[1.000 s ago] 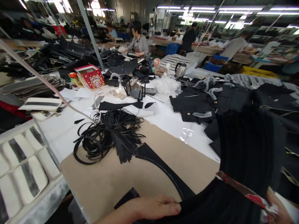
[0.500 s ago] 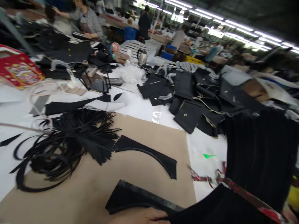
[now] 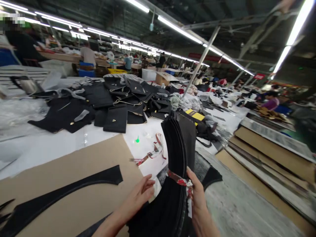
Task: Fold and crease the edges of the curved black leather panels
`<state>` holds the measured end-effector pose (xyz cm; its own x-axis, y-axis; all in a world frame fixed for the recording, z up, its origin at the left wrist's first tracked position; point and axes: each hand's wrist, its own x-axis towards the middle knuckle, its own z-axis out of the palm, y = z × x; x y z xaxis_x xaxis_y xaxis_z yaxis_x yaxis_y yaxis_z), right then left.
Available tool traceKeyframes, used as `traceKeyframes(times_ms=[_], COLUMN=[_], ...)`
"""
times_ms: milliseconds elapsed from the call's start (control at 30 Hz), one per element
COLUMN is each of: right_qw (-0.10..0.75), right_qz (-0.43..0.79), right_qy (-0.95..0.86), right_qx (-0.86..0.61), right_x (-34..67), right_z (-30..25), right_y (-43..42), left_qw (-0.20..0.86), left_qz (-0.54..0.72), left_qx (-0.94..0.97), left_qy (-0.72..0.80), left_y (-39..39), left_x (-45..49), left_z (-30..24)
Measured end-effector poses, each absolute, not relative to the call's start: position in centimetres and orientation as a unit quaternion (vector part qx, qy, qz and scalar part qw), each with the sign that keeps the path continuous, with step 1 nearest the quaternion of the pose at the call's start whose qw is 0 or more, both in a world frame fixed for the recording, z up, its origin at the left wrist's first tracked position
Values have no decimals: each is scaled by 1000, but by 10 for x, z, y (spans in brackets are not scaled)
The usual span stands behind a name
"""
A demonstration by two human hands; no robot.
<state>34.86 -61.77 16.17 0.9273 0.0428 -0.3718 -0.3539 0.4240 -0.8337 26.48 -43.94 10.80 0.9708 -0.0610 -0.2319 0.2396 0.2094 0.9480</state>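
A thick bundle of curved black leather-like pieces stands upright, tied round its middle with a red patterned strip. My right hand grips its right side at the tie, the thumb along the outer piece. Left of the bundle, my left hand hovers with loosely bent fingers apart and nothing in them. A single curved black piece lies on the tan board. Part of another dark piece shows under my left forearm. Behind the bundle's base lies a dark piece with a grey, fuzzy-looking face.
Black bag parts are heaped across the back of the white table. A small green object and a loose red strip lie ahead. Stacked boards stand at the right. A slanted pole rises behind; people work further off.
The view has swung right. My left hand has left the black piece on the board and come beside the bundle. The bundle now stands upright in my right hand.
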Motion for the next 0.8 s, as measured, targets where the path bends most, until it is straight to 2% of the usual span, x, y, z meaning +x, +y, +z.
traceKeyframes(times_ms=[133,333,500,800], right_qw=[849,821,801,781], right_qz=[77,-35,-65,-149], right_qy=[170,194,266,364], right_qx=[-495,-536,-532,-484], right_x=[369,393,390,359], right_z=[163,146,135,151], right_y=[-705,-806,-848,-865], left_qw=[787,779,781,713], left_qz=[-178,-241,-333,-435], left_qx=[586,556,504,536], left_qy=[-79,-161,-160,-123], left_y=[-557,-669,-715,-741], left_x=[318,356,369,366], left_z=[132,137,128,121])
